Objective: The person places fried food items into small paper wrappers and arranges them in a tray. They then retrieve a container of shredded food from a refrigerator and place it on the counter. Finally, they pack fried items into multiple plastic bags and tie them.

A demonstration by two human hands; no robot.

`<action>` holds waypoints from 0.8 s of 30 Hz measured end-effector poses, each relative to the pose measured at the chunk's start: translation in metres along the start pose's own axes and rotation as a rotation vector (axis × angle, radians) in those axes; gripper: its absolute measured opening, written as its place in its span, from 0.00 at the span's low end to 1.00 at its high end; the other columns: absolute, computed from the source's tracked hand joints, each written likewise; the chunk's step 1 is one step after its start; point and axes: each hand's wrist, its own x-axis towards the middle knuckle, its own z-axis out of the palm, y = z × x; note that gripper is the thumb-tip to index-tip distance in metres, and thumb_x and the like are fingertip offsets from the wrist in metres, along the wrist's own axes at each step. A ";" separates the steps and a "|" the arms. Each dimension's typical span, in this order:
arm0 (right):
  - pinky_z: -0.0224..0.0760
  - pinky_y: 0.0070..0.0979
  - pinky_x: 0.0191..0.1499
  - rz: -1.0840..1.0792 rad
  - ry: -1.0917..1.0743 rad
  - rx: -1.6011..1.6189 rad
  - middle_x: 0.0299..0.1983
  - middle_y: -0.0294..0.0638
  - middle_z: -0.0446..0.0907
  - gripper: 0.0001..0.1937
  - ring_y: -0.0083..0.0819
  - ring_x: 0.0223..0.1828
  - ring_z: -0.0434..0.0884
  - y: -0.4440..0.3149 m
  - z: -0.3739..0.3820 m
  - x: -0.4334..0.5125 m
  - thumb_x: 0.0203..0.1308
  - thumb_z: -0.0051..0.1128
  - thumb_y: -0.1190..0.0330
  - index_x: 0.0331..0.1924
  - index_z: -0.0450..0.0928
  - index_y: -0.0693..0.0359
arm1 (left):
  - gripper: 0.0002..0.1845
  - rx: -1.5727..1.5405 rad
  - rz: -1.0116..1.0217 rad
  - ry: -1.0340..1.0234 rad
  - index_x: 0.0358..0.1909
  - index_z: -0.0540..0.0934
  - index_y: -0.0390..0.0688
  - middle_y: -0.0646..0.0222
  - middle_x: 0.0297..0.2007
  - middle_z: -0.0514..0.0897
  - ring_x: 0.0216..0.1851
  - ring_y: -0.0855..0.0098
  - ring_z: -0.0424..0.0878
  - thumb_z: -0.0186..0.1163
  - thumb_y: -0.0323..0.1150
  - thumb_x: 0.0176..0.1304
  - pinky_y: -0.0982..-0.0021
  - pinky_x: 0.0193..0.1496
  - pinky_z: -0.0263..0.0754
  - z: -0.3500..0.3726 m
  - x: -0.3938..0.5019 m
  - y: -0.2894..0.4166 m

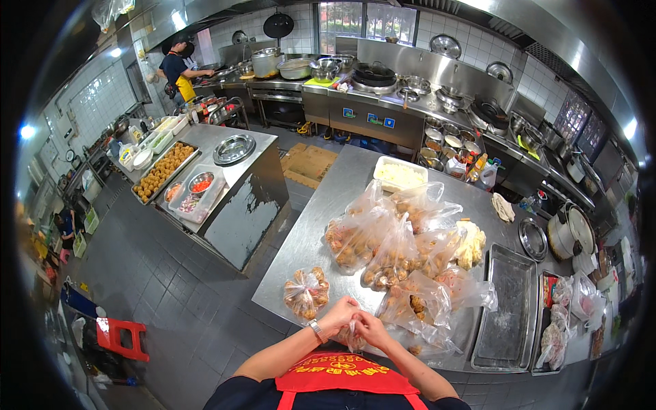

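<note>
My left hand, with a watch on its wrist, and my right hand meet at the front edge of the steel table. Between them they pinch the gathered top of a clear plastic bag; its lower part is partly hidden by my hands and apron. Left of my hands sits a knotted bag of brown fried balls. Close by on the right lies a loose-mouthed bag with brown pieces inside. Several more filled bags crowd together beyond my hands.
A white tub of pale chopped food stands at the table's far side. Yellowish plastic lies right of the bags, near an empty metal tray. Across an aisle, another table holds a tray of fried balls. A co-worker stands by the stoves.
</note>
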 end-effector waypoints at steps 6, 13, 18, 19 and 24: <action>0.74 0.43 0.42 -0.255 0.122 -0.234 0.38 0.55 0.81 0.14 0.54 0.39 0.81 -0.020 0.019 0.046 0.62 0.53 0.72 0.52 0.76 0.61 | 0.09 0.290 0.311 0.155 0.43 0.72 0.41 0.73 0.25 0.75 0.24 0.80 0.72 0.58 0.29 0.63 0.75 0.26 0.67 -0.012 0.011 0.012; 0.71 0.45 0.52 -0.218 0.487 -0.904 0.57 0.58 0.72 0.30 0.52 0.55 0.75 -0.076 -0.127 -0.012 0.53 0.69 0.64 0.61 0.72 0.57 | 0.05 0.423 0.357 0.434 0.41 0.71 0.43 0.75 0.21 0.74 0.19 0.83 0.67 0.53 0.26 0.66 0.76 0.20 0.59 -0.086 0.018 0.014; 0.72 0.46 0.53 0.452 0.188 -0.830 0.66 0.63 0.61 0.47 0.60 0.54 0.75 -0.028 -0.147 -0.050 0.45 0.75 0.57 0.71 0.59 0.56 | 0.08 0.372 0.421 0.388 0.41 0.72 0.38 0.65 0.20 0.78 0.22 0.72 0.77 0.54 0.29 0.63 0.68 0.28 0.71 -0.078 0.018 0.012; 0.72 0.46 0.55 0.452 0.184 -0.755 0.67 0.64 0.59 0.49 0.61 0.56 0.74 -0.018 -0.151 -0.050 0.45 0.75 0.57 0.72 0.56 0.56 | 0.09 0.398 0.399 0.374 0.43 0.73 0.38 0.64 0.21 0.79 0.24 0.70 0.78 0.55 0.29 0.63 0.67 0.30 0.72 -0.076 0.016 0.012; 0.72 0.44 0.58 0.526 0.283 -0.310 0.65 0.67 0.61 0.52 0.61 0.60 0.72 0.002 -0.165 -0.053 0.47 0.74 0.57 0.74 0.49 0.52 | 0.18 0.840 0.517 0.504 0.53 0.73 0.37 0.55 0.38 0.80 0.34 0.63 0.82 0.56 0.28 0.60 0.64 0.42 0.76 -0.074 0.002 0.008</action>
